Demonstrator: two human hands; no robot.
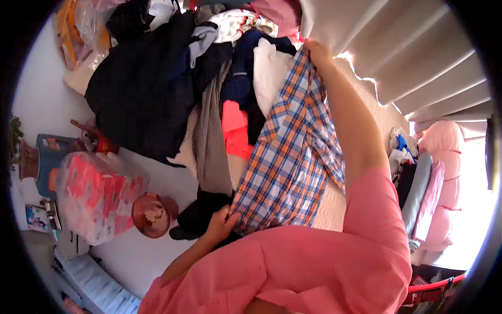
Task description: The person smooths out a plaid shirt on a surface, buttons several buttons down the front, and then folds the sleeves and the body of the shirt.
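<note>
A blue, orange and white plaid shirt (285,167) is stretched lengthwise in front of me. My right hand (319,52) is closed on its far end, near the curtain. At the near end, close to my body, my left hand (224,222) pinches the edge of the cloth. One sleeve hangs down along the right side of the shirt. Just left of it lie a white garment (269,76), a bright coral-red cloth (235,128) and a grey ribbed garment (213,136).
A heap of dark clothes (144,94) spreads across the far left. Below it stand a plastic-wrapped red and white pack (99,191) and a brown waste bin (151,214). Pale curtains (397,47) hang at the upper right, above folded textiles (418,193) and a pink padded roll (442,178).
</note>
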